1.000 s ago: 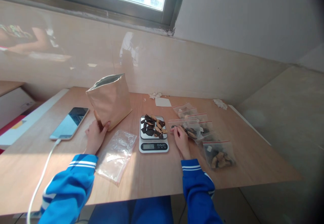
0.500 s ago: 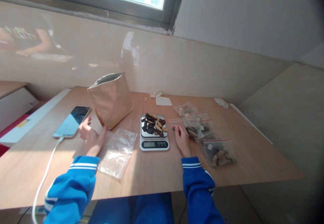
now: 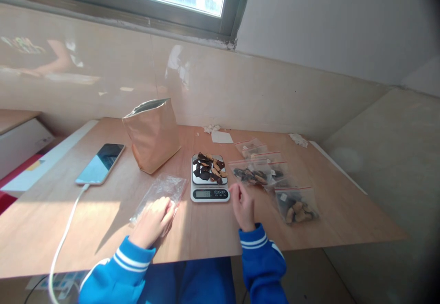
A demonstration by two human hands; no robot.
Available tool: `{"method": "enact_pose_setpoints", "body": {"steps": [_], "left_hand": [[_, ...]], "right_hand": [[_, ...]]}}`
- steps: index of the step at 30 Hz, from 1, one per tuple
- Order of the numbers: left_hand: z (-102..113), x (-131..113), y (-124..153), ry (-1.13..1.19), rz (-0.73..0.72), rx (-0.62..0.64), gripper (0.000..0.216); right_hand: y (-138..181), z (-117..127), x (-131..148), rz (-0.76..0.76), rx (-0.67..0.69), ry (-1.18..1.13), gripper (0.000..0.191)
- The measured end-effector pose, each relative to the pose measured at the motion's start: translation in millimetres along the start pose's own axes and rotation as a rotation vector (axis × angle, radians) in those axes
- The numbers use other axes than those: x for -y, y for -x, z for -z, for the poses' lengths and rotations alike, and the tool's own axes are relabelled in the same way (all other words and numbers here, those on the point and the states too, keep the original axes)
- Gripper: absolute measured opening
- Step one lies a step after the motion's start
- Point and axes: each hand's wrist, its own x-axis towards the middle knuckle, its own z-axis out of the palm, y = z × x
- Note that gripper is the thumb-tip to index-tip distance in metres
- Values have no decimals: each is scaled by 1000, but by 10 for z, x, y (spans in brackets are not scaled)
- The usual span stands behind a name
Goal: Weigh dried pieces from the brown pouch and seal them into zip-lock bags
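Note:
My left hand (image 3: 153, 222) is on a clear zip bag (image 3: 167, 187) lying flat on the table, its fingers closed on the bag's near right part. My right hand (image 3: 243, 208) is loosely closed just right of a white digital scale (image 3: 194, 189), with nothing visible in it. Dried dark brown and tan pieces (image 3: 209, 167) are heaped on the scale's plate, and the display is lit. Beyond my right hand lie zip bags of similar pieces, among them one bag (image 3: 252, 174) close to my fingers and another (image 3: 297, 207) farther right.
An opened brown paper pouch (image 3: 154, 134) stands behind the clear bag. At the left lies a phone (image 3: 101, 163) with a white cable (image 3: 65, 235) running off the near edge. A white paper slip (image 3: 222, 137) and crumpled tissue (image 3: 298, 140) lie toward the wall.
My left hand has moved right and nearer, from beside the phone onto the clear bag. My right hand has drawn back from the filled bags toward me, its fingers now curled.

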Motion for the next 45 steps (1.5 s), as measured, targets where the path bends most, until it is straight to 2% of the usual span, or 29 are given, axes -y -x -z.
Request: {"method": "enact_pose_setpoints", "body": {"steps": [3,5,6,9,13,14,17,19,21,23,25,26,28,31,36,38,40,44,45], "left_hand": [[87,-109,20,111,-31,-204,28],[122,-254,56,196,-73,-332,28],[130,-326,73,244,-107,-355,28],[148,-462,97,397,-127,-362,29],[230,-425,23,490,100,-607,26],[252,-408,-6,514,145,-632,26],[274,-408,-77,615,182,-545,33],[248,-442,-98,682,165,-506,36],[213,-467,-108,709,107,-540,38],[190,-458,-127,686,10,-575,52],[183,-422,-169,623,-82,-509,69],[181,-401,-199,590,-114,-453,70],[174,-371,-272,546,-152,-373,60],[136,-368,-387,566,-115,-424,36],[58,-375,-518,693,149,-672,17],[47,-354,-539,763,264,-759,18],[48,-330,-548,800,338,-800,23],[46,-312,-550,791,282,-761,27],[37,-313,-550,803,270,-755,25]], "right_hand": [[301,-213,487,-56,330,-79,37],[404,-374,754,-83,479,-158,34],[420,-446,847,-95,516,-201,33],[360,-576,934,-124,534,-299,38],[184,-493,779,-209,438,-393,43],[150,-446,747,-224,439,-430,43],[97,-328,735,-216,547,-495,42],[87,-293,773,-183,573,-447,41],[72,-287,813,-143,548,-369,41],[39,-296,845,-109,548,-320,40],[-11,-313,875,-79,584,-308,41],[-39,-324,893,-65,608,-312,41],[-96,-350,927,-50,653,-338,42],[-170,-381,946,-38,701,-393,43],[-270,-323,793,-106,664,-392,49],[-309,-274,688,-142,644,-340,51],[-346,-235,576,-99,601,-251,51],[-426,-223,337,131,281,28,39],[-451,-231,272,176,240,83,40]]}}
